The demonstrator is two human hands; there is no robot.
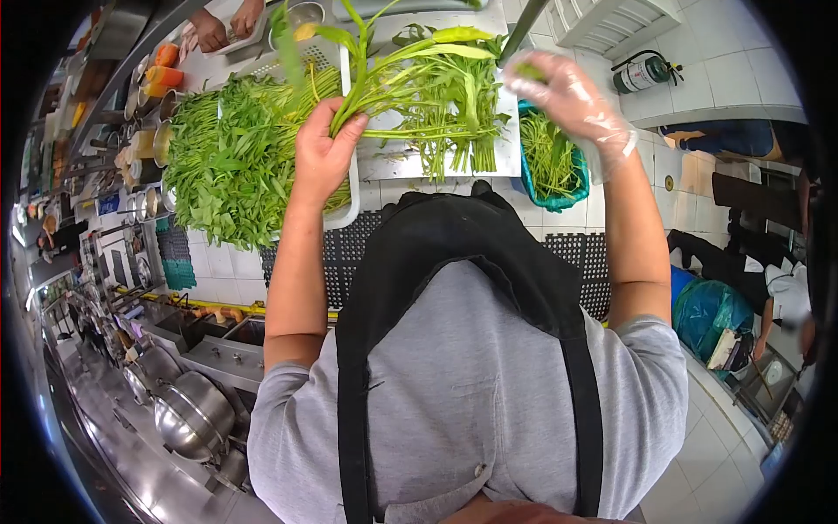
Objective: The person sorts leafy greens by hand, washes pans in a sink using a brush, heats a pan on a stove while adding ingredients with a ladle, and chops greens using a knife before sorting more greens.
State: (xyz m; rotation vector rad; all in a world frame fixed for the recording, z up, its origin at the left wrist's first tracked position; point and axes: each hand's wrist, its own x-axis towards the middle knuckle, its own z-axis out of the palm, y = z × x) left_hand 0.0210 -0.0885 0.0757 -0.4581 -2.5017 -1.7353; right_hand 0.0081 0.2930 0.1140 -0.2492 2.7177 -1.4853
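Note:
My bare left hand (pixel 330 144) is closed round the stems of a bunch of water spinach (pixel 360 74), whose leafy ends fan out upward and to the right. On my right hand (pixel 572 100) is a clear plastic glove; its fingers curl round a bit of green, partly hidden and blurred. More water spinach stalks (pixel 463 122) lie on the white board (pixel 380 166) between my hands. Left of my left hand, a white perforated crate (pixel 352 196) is heaped with leafy greens (pixel 231 162). Below my right hand, cut stems (pixel 552 162) fill a bin with a teal liner (pixel 559 205).
Another person's hands (pixel 227 31) work over a tray at the top left. A metal bowl (pixel 305 13) stands near them. Orange containers (pixel 163 79) and pots line the left side. A fire extinguisher (pixel 644 74) is at the upper right. Black mats (pixel 580 253) lie on the floor.

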